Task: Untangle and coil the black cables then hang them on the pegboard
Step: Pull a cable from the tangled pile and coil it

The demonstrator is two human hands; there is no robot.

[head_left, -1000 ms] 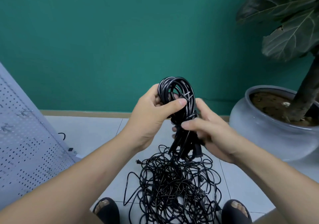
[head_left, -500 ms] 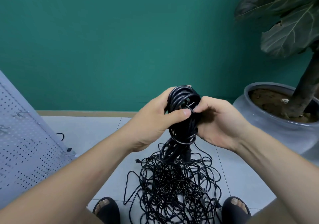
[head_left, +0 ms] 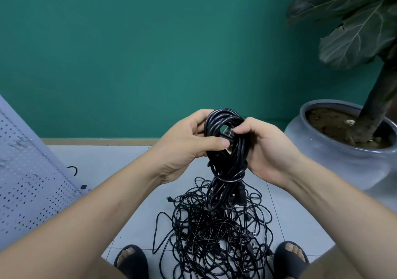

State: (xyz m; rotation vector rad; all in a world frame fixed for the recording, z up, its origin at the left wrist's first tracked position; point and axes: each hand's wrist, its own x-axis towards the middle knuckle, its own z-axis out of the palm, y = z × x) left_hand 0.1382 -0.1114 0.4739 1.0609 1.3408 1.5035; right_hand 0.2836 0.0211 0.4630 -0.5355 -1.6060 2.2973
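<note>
A coiled bundle of black cable (head_left: 227,149) is held upright in front of me, a wrap of cable cinched around its lower part. My left hand (head_left: 184,147) grips the coil from the left, thumb across its front. My right hand (head_left: 266,149) holds its right side, fingertips pinching a plug end near the top loop. Below, a large tangle of thin black cables (head_left: 214,233) lies on the tiled floor between my feet. A white pegboard (head_left: 25,180) leans at the left edge.
A grey ceramic pot (head_left: 335,156) with a large-leaved plant stands on the right against the teal wall. My two black sandals (head_left: 133,261) flank the tangle. A loose cable end and small plug (head_left: 83,186) lie beside the pegboard's foot.
My right hand rose from below the coil to its upper right side and now pinches the plug at the loop. The coil sank lower, with a wrap now round its lower part.
</note>
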